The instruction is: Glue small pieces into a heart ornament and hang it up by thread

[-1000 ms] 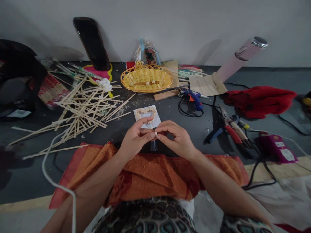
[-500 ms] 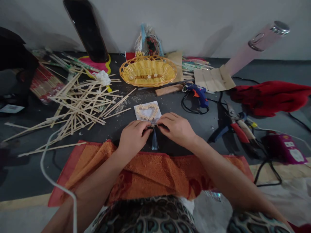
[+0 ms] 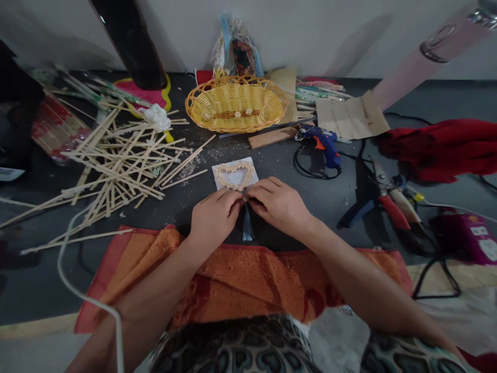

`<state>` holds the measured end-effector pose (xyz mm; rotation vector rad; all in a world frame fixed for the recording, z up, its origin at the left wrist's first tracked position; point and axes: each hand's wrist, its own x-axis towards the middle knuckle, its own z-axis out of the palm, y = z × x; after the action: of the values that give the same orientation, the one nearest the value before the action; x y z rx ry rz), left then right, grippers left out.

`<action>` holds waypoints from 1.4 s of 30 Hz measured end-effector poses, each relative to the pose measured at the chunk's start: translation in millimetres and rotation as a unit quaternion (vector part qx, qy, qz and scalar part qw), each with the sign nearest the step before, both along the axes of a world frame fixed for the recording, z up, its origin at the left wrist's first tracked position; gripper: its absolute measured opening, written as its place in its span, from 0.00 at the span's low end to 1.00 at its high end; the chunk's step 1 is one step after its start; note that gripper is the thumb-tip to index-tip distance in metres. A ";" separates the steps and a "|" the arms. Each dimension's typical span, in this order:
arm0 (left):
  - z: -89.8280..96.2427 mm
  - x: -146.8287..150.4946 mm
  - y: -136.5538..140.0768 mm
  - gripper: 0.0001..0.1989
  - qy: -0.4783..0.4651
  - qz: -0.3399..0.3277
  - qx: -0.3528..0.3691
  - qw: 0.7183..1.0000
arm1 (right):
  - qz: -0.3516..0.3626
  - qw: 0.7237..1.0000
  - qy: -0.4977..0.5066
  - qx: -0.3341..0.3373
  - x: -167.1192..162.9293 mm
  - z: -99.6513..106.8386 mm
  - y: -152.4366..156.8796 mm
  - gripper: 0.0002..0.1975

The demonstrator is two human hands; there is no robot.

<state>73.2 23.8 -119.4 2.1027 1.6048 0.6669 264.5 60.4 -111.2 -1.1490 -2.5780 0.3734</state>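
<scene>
Fingertips of my left hand and my right hand meet at the front of the table, both closed in a pinch. Between them is the top of a blue-grey tassel, whose threads hang down toward me. Just beyond my fingers lies a heart outline of small pale beads or pieces on a white square card. My fingers cover the tassel's upper end and the card's near edge, so how the tassel joins the heart cannot be seen.
Many thin sticks lie heaped on the left. Behind the card stands a yellow wicker basket. To the right are a blue glue gun, pliers and a red cloth. An orange towel covers the front edge.
My right hand has come closer to my left, and the fingertips now meet at the tassel's top. The whole view has shifted slightly.
</scene>
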 end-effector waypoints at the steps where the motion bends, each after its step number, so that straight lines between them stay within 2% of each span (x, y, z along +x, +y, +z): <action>1: 0.1 -0.1 0.2 0.10 0.004 0.000 -0.002 1.000 | 0.001 1.000 0.001 -0.001 -0.1 -0.2 -0.2 0.09; 10: 1.7 0.1 1.8 0.10 -0.037 0.011 -0.036 0.999 | 0.001 1.000 0.018 -0.011 -0.5 0.1 -0.8 0.08; 18: 6.0 -0.2 1.5 0.09 0.041 -0.003 -0.016 0.999 | 0.012 0.998 0.059 0.000 3.9 -6.2 0.9 0.08; 24: 5.7 -1.0 2.2 0.08 0.052 -0.008 -0.011 0.999 | -0.006 1.000 0.024 0.014 -0.3 -3.8 -0.4 0.13; 35: 7.3 -1.2 1.9 0.08 0.046 -0.009 -0.010 0.999 | -0.005 0.999 -0.017 0.047 -4.0 0.1 -3.5 0.10; 42: 6.6 -1.1 1.9 0.08 0.047 -0.008 -0.010 0.999 | -0.008 0.998 0.056 -0.002 0.4 -5.8 -1.4 0.10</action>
<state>72.0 25.8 -112.7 2.1596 1.6353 0.5532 264.9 59.0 -116.9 -1.1163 -2.4706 0.4279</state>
